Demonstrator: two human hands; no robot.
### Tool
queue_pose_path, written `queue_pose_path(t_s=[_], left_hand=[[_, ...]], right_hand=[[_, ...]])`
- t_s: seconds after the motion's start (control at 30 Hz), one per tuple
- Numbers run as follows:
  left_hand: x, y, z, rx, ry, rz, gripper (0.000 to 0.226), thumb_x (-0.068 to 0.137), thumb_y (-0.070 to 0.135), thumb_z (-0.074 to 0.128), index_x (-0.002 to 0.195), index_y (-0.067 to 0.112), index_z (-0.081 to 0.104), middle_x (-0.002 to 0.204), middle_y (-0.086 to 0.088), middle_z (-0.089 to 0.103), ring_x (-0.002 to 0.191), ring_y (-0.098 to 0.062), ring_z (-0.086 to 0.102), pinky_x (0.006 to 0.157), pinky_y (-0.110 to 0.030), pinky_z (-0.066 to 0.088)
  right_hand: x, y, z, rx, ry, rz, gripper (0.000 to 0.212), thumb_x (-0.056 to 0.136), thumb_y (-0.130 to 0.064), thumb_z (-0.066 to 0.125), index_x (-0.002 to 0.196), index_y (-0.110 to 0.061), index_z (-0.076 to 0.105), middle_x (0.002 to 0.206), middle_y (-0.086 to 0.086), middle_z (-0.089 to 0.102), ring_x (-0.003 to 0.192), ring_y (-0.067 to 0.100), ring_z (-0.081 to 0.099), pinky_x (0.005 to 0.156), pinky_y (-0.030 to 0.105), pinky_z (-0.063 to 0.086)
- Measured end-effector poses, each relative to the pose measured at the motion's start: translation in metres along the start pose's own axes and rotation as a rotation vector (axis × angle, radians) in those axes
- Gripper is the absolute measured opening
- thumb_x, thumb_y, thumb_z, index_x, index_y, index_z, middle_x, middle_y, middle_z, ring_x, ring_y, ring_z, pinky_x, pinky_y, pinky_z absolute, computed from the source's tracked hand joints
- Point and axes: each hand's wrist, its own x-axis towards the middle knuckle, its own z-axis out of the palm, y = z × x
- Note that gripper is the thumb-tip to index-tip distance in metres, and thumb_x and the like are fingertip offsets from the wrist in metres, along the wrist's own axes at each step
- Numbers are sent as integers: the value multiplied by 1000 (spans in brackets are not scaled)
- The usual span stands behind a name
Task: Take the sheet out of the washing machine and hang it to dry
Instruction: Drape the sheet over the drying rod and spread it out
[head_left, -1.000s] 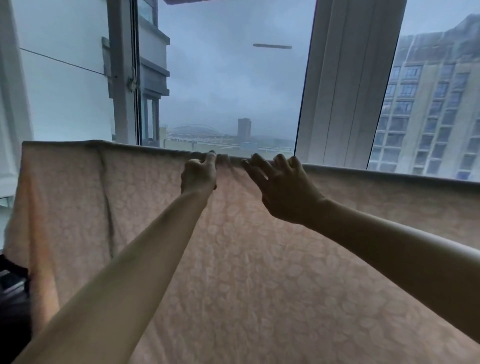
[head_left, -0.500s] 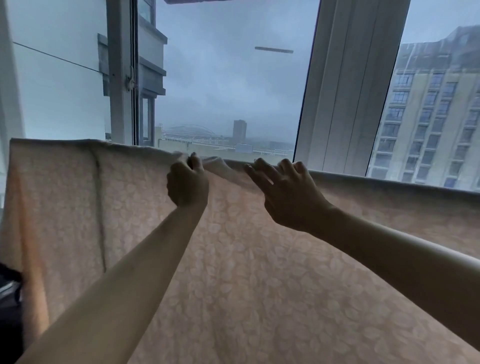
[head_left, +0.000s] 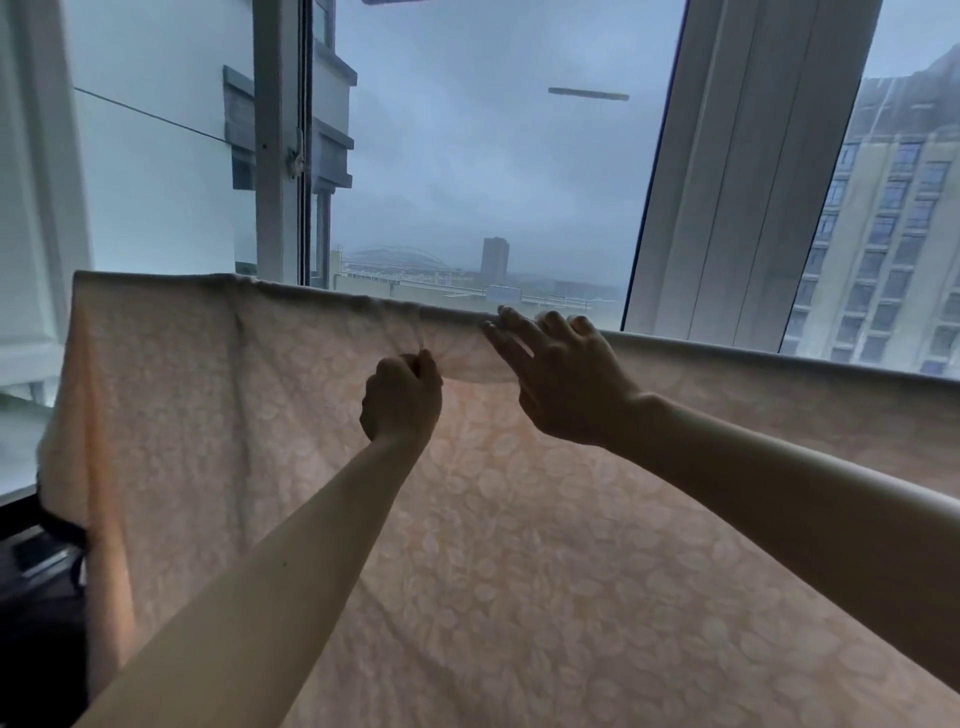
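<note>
Left hand (head_left: 401, 397) fisted, pinching a bunched fold of the sheet (head_left: 519, 545) just under its top edge. Right hand (head_left: 558, 382) open, fingers (head_left: 506, 338) spread flat against the cloth beside that pinch, gripping nothing. Sheet is out of the washer, draped along a line or rail below the window frame (head_left: 748, 171); the support itself is hidden by cloth. To finish well, I'd say: tug the pinched fold down and sideways, smooth outward with the flat hand, and level the top edge to remove puckers.
</note>
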Motion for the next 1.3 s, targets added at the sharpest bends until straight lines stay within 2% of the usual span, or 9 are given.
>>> queue_pose_path(t_s=[0.17,0.3,0.43,0.63,0.73,0.87,1.0,1.1,1.3], left_hand=[[16,-2,-8,-1,-25,18,41,100,36,44,80,8,66,71,-7,67,66,-23,66,68,-34,55],[10,-7,-5,-46,-55,50,40,100,35,45,81,7,67,67,0,62,63,-14,62,67,-24,50],[20,-8,-2,-118,-121,-13,38,99,36,47,73,13,64,66,2,64,62,-14,63,73,-31,55],[73,-4,-21,-8,17,-161,55,85,65,40,79,15,64,83,-6,69,79,-27,66,78,-34,51],[94,-5,-27,-5,-53,-223,64,77,75,45,83,15,66,82,-6,71,75,-28,69,81,-38,55],[100,-6,-18,-77,-66,-173,42,93,49,51,72,14,62,75,-10,70,70,-26,69,78,-40,58],[101,-1,-20,96,86,-113,39,99,35,42,95,4,65,93,-15,69,84,-31,67,77,-42,57],[95,-15,-32,147,236,-73,39,100,36,40,94,7,66,91,-14,69,83,-31,66,75,-38,54],[81,-44,-26,117,173,-38,47,100,42,38,75,9,60,71,-12,64,67,-28,64,63,-31,49]], right_hand=[[18,-13,1,1,-16,-5,67,85,-30,51,147,-14,30,151,12,35,114,37,51,85,47,44],[33,-23,4,-9,-24,10,69,87,-40,49,149,-21,24,153,10,30,119,39,47,89,49,43],[41,-29,5,-19,-27,25,69,85,-39,50,148,-24,27,152,10,33,116,43,48,88,52,45],[35,-28,9,-37,28,31,71,78,-34,53,145,-22,34,148,12,39,104,45,51,83,48,42],[36,-27,8,-28,34,28,70,78,-36,52,144,-22,36,147,12,40,106,46,51,83,49,43],[37,-26,11,-33,18,28,70,79,-37,53,145,-22,35,148,12,39,107,46,51,84,50,44],[38,-22,13,-49,42,4,70,82,-39,52,146,-23,32,147,14,40,104,44,53,81,47,45],[41,-23,15,-38,56,19,71,84,-42,53,148,-25,28,146,18,41,102,42,56,82,45,46],[52,-27,15,7,67,-6,66,84,-39,54,146,-21,35,139,19,48,100,43,59,77,45,49]])
